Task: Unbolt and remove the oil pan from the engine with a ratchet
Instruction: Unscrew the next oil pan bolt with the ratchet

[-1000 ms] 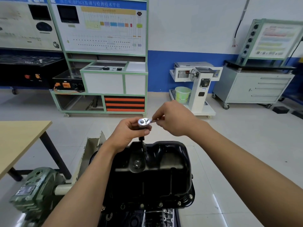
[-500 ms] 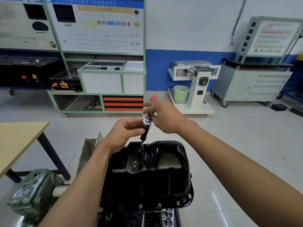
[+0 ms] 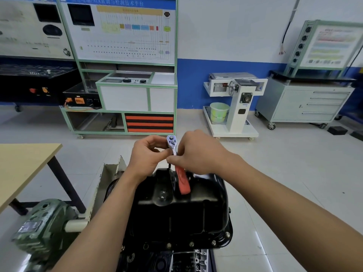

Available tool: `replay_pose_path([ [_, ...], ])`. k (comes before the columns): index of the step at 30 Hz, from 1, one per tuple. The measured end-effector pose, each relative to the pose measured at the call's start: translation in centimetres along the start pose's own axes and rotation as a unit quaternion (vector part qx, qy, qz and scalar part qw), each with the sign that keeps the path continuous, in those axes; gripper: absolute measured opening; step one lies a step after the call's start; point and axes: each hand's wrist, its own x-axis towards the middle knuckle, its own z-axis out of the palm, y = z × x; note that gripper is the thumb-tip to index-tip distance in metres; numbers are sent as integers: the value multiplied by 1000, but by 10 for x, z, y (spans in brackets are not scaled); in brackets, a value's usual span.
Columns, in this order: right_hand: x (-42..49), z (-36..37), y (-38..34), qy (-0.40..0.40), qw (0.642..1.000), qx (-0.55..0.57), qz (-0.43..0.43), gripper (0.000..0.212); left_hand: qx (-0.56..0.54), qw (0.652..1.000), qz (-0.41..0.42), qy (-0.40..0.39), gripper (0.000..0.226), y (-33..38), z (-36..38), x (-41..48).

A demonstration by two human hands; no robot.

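Oil pan (image 3: 176, 216) sits above pale tiled floor (image 3: 284, 163); fingers of left hand (image 3: 145, 157) and right hand (image 3: 198, 152) pinch the ratchet (image 3: 171, 140).

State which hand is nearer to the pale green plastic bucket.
Right. The right hand is in front of the pale green plastic bucket, slightly left; the left hand is farther left.

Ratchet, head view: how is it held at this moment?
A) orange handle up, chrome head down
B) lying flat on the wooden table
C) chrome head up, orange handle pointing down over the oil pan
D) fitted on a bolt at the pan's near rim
C: the ratchet shows its chrome head above the left hand and right hand, which both hold it, while its orange handle hangs down over the black oil pan.
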Motion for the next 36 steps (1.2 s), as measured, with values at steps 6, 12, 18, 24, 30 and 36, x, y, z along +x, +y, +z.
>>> replay_pose_path([
  [6,9,-10,4,29,997,-65,13,10,-21,999,-10,-44,31,-2,-2,0],
  [12,27,-5,19,70,993,-97,6,27,-41,993,-35,-103,39,-3,0,-1],
  [18,40,-2,25,30,999,8,-39,36,-50,988,-47,-136,33,-1,-1,-1],
  [24,36,3,26,45,998,8,-30,34,-36,994,-27,-103,33,2,2,-3],
  [30,22,-6,21,68,994,-79,34,13,-15,998,-8,-58,30,2,2,-2],
  [36,6,-8,14,18,998,-45,33,33,-13,999,10,-52,26,2,3,-3],
])
